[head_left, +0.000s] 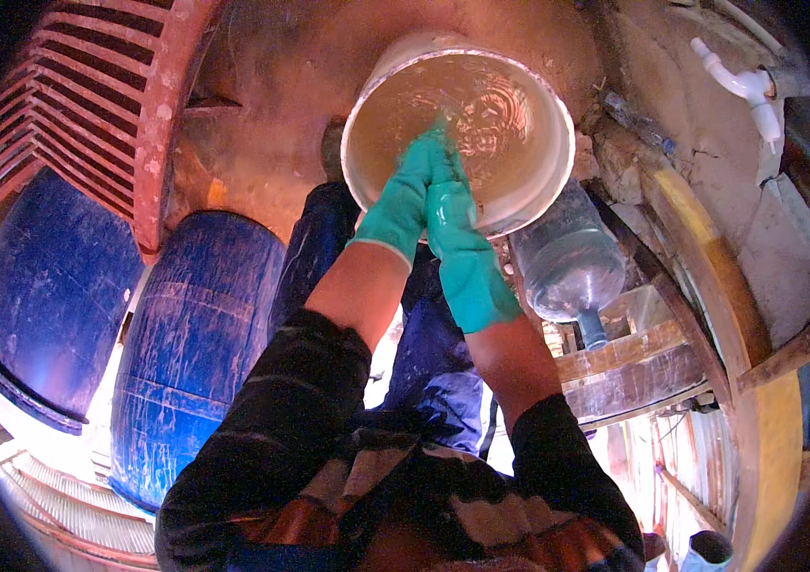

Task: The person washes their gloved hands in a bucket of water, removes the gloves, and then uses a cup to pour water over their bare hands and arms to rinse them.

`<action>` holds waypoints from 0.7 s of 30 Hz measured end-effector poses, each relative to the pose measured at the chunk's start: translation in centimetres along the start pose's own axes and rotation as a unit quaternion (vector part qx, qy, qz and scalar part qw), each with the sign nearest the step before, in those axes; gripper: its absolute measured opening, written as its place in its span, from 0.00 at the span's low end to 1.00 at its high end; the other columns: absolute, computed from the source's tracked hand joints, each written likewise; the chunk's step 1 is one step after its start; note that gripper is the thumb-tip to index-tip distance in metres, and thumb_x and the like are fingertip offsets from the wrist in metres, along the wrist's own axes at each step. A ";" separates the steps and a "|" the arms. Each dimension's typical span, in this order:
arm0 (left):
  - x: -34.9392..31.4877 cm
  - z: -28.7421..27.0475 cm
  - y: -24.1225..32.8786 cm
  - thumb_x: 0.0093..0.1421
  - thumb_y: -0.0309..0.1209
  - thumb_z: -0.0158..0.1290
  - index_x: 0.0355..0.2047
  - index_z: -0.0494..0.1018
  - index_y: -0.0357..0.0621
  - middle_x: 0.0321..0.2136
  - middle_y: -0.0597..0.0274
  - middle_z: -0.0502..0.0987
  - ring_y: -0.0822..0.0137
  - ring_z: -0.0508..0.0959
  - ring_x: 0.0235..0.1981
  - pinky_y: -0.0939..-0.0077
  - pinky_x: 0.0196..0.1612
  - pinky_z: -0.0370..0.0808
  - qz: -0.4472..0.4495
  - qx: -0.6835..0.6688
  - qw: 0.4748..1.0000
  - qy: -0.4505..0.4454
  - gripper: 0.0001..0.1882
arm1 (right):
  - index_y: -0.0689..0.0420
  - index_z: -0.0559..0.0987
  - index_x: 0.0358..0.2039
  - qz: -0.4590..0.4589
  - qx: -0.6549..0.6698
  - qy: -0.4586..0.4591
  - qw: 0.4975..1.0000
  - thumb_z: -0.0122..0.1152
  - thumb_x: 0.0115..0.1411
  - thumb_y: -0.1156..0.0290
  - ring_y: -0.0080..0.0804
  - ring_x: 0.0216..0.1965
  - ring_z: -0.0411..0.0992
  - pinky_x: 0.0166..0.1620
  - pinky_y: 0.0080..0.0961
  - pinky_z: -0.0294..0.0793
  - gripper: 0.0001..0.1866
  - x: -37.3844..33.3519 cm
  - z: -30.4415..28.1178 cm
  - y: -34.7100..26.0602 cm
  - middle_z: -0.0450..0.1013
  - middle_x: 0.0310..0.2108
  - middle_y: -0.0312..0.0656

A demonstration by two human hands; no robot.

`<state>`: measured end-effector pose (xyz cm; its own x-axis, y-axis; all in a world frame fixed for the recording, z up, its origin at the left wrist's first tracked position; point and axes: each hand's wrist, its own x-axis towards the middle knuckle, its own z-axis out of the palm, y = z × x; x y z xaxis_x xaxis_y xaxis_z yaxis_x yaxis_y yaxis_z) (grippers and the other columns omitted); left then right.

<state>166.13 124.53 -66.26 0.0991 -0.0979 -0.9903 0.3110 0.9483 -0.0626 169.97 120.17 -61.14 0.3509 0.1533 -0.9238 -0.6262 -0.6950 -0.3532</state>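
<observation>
A white bucket (529, 191) of cloudy brownish water stands on the reddish ground in front of me. Both my hands wear green rubber gloves and reach together into the water near its middle. My left hand (405, 195) and my right hand (457, 224) press side by side, fingertips dipped below the rippling surface. What the fingers hold, if anything, is hidden under the water. My dark sleeves are pushed up above the glove cuffs.
Two blue plastic drums (191, 334) lie at the left, beside a red slatted crate (91, 105). A clear water jug (572, 262) lies right of the bucket near wooden planks (629, 367). A white tap (743, 91) sticks out at the upper right.
</observation>
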 end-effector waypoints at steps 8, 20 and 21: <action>-4.5 1.2 -1.9 0.64 0.42 0.46 0.49 0.71 0.44 0.43 0.62 0.75 0.69 0.73 0.41 0.74 0.48 0.70 0.149 -0.094 0.979 -0.100 0.19 | 0.58 0.77 0.37 -0.134 -0.170 0.038 0.976 0.49 0.60 0.57 0.39 0.36 0.72 0.39 0.36 0.71 0.18 7.3 -1.0 3.9 0.75 0.35 0.45; 9.8 -4.0 -4.0 0.57 0.35 0.52 0.47 0.73 0.37 0.38 0.53 0.77 0.62 0.75 0.41 0.66 0.45 0.72 -0.003 -0.180 0.962 -0.204 0.19 | 0.58 0.76 0.39 -0.199 -0.433 -0.016 0.879 0.56 0.54 0.65 0.43 0.44 0.72 0.44 0.38 0.73 0.13 1.3 -1.7 0.6 0.73 0.42 0.52; 8.9 -2.6 -3.9 0.58 0.35 0.52 0.47 0.73 0.37 0.38 0.53 0.77 0.62 0.75 0.41 0.66 0.45 0.72 0.001 -0.202 0.965 -0.169 0.19 | 0.58 0.76 0.39 -0.258 -0.282 0.032 0.924 0.57 0.53 0.65 0.45 0.46 0.71 0.47 0.39 0.72 0.14 0.4 -1.8 1.1 0.72 0.44 0.54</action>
<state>163.37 120.72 -75.16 0.4236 -0.1233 -0.8974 -0.0758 0.9824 -0.1707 170.67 118.21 -61.62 0.5525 0.5369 -0.6375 0.0907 -0.7991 -0.5943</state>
